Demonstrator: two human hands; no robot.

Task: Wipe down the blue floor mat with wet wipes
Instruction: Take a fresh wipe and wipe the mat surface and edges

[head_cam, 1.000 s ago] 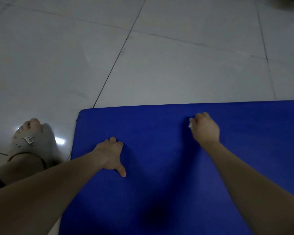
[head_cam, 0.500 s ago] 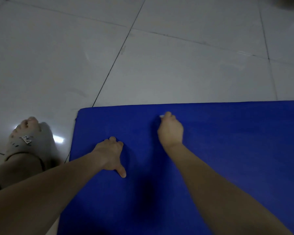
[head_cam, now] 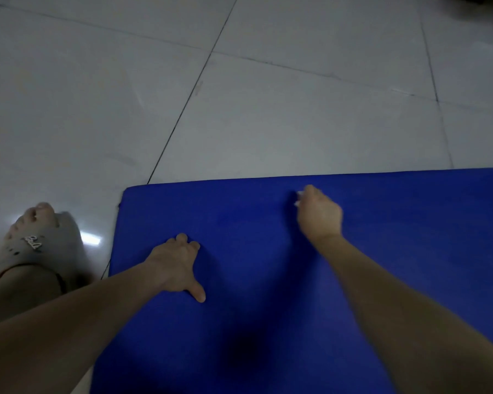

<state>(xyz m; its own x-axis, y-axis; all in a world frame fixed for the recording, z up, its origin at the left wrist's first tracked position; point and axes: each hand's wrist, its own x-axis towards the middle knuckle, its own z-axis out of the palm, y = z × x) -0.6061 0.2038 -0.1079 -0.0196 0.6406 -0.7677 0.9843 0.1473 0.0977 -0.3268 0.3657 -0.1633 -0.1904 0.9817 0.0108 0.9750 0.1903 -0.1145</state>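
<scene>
The blue floor mat (head_cam: pixel 396 228) lies on pale floor tiles, its far edge and left corner in view. My right hand (head_cam: pixel 320 216) presses down near the far edge with its fingers curled over a white wet wipe (head_cam: pixel 297 199); only a small white bit shows at the fingertips. My left hand (head_cam: pixel 177 264) rests on the mat close to its left edge, fingers bent under and thumb stretched out to the right, holding nothing.
A foot in a grey slipper (head_cam: pixel 37 245) stands on the tiles just left of the mat's corner. Glossy grey floor tiles (head_cam: pixel 282 109) with dark grout lines stretch beyond the mat. A dark object sits at the top right corner.
My right hand with the wipe slid left along the far edge, then back to the right. My left hand stayed put.
</scene>
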